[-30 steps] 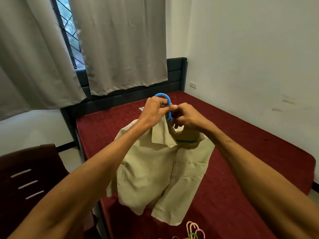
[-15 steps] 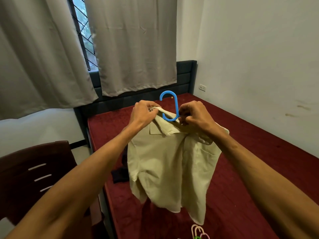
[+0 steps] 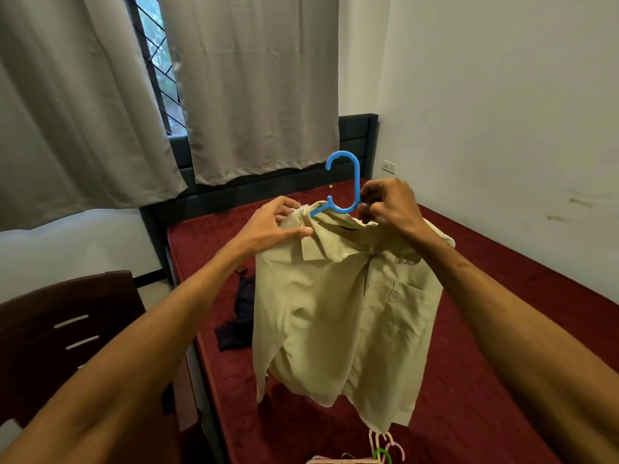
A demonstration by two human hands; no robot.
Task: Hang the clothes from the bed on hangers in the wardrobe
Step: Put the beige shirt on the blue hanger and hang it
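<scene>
Higher now, the hanger [image 3: 345, 182] hook stands clear of the shirt [image 3: 341, 313], held above the bed [image 3: 502, 329]. Right hand [image 3: 388, 205] grips the hanger's neck; left hand [image 3: 278, 226] pinches the collar. One shirt is nearly on (wardrobe unseen); a dark garment [image 3: 239, 319] waits on the bed.
</scene>
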